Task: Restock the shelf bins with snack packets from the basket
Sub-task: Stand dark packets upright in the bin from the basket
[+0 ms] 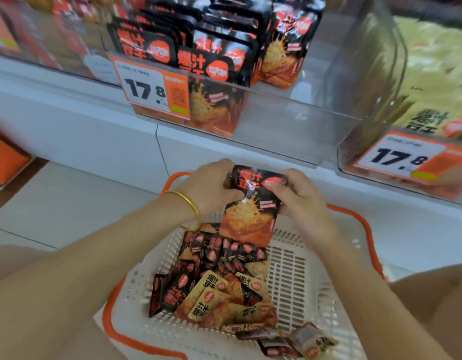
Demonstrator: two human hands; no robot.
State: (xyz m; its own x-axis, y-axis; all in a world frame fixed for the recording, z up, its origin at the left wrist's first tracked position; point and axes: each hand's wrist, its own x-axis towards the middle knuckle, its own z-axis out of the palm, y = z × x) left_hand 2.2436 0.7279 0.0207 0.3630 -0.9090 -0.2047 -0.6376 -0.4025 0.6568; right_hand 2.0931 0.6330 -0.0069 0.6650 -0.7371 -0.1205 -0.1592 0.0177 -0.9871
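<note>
A black-and-orange snack packet (252, 203) hangs upright above the far end of the white basket (300, 287). My left hand (209, 188) grips its top left edge and my right hand (300, 196) pinches its right edge. The basket has an orange rim and holds several black packets (214, 253) and yellow packets (211, 297). Above, a clear shelf bin (289, 120) holds rows of the same black packets (206, 58) on its left side; its right side shows bare floor.
A second clear bin (380, 74) at the right holds yellow packets (437, 74). Price tags reading 17.8 sit on both bin fronts, the left tag (152, 87) and the right tag (403, 157). The white shelf ledge (94, 131) runs below the bins. An orange box (6, 159) sits at far left.
</note>
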